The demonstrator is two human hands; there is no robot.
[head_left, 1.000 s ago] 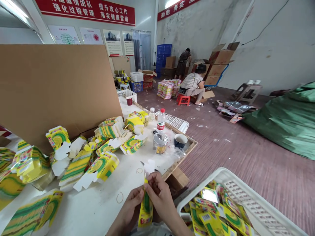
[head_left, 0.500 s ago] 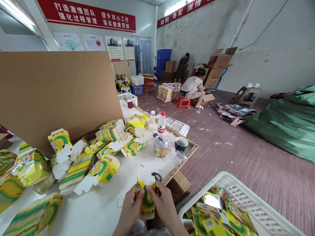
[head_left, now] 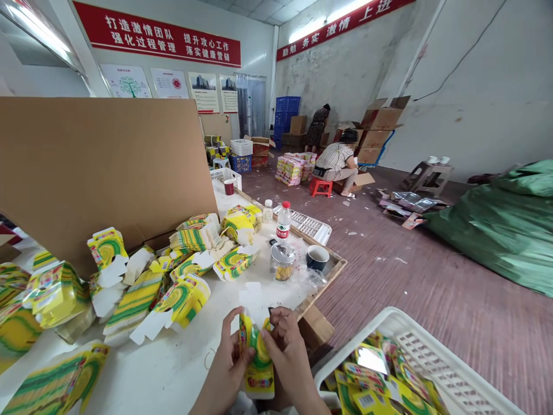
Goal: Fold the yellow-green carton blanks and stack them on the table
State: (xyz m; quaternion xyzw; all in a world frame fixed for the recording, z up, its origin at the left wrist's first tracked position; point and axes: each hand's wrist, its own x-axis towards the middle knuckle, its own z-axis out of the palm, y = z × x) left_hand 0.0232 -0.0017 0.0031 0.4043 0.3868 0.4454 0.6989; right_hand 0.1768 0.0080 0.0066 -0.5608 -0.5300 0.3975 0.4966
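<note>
Both hands gripping one carton, upright.
Left hand (head_left: 227, 360) and right hand (head_left: 286, 351) pinching yellow carton (head_left: 258, 363) at table (head_left: 173, 369) near edge, thumbs raised.

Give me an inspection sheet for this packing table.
Surface: white table, crowded along its left and far side.
Job's things: yellow-green carton, upright, top flap open; white basket of packets at right.
Clutter: heap of folded cartons, cardboard sheet, water bottle, jar, cup.
Hands: left hand and right hand both pinch the carton.
Cables: thin wire on the right wall.
Surroundings: seated person, standing person, stacked boxes, green tarp.
</note>
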